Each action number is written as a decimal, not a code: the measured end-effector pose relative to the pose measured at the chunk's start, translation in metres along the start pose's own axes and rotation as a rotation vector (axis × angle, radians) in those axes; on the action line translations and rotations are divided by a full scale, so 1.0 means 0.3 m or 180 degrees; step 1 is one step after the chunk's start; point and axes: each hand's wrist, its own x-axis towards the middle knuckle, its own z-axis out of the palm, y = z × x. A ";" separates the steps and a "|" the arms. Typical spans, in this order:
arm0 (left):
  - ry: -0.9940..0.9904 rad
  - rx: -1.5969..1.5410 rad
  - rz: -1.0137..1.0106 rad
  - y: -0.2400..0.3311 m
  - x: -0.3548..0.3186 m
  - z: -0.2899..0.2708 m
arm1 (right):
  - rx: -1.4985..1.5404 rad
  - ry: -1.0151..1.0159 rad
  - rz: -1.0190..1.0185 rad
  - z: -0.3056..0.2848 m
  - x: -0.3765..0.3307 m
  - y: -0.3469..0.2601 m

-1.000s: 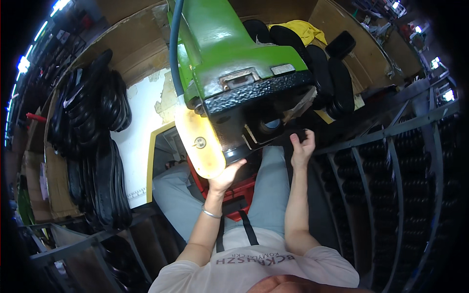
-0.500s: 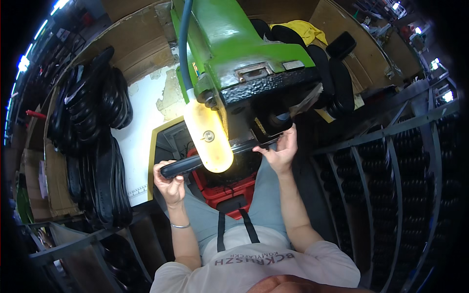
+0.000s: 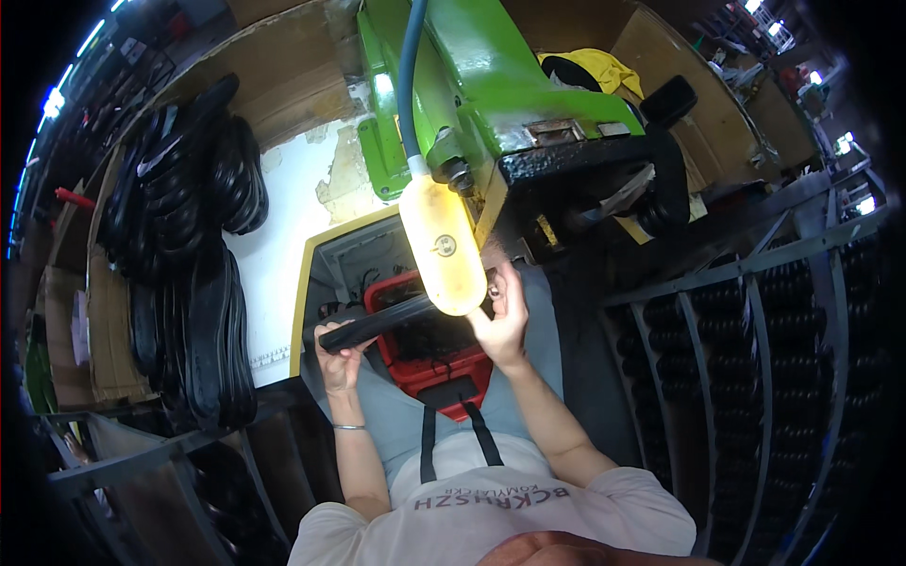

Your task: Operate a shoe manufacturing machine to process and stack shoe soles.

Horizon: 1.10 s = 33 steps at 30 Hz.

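Note:
A black shoe sole (image 3: pixel 389 322), seen on its edge, is held slantwise in front of the green machine (image 3: pixel 528 90). My left hand (image 3: pixel 342 366) is closed around its left end, thumb below and fingers above. Toward the other end, my right hand (image 3: pixel 503 325) grips the sole, with the fingers partly covered. A lit yellow lamp (image 3: pixel 442 247) on a grey hose hangs over the sole and hides part of its right half. The sole is apart from the machine's dark head (image 3: pixel 543 231).
Stacks of black soles (image 3: pixel 212 330) lie on the white tabletop at left, beside cardboard walls (image 3: pixel 283 94). A red box (image 3: pixel 429 377) is below my hands. At right stands a metal rack (image 3: pixel 703 358) packed with dark soles. A yellow cloth (image 3: pixel 599 68) lies behind the machine.
My right hand has moved left and nearer to me, bringing the sole's right end away from the machine head. My left hand keeps its grip. The whole view has shifted slightly.

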 end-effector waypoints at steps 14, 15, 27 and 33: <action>-0.1423 0.4438 0.1196 -0.053 -0.117 0.471 | 0.2743 -0.0312 0.4351 -0.149 -0.190 0.038; -0.1698 0.4156 0.0942 -0.090 -0.149 0.513 | 0.2780 -0.0085 0.4289 -0.151 -0.202 0.010; 0.0554 0.7772 0.1943 0.454 -0.113 0.395 | -0.0503 0.0647 0.0778 -0.894 0.366 -0.321; 0.2228 0.9084 -0.1185 0.655 -0.136 0.303 | -0.1341 0.0962 0.1900 -1.278 0.767 0.047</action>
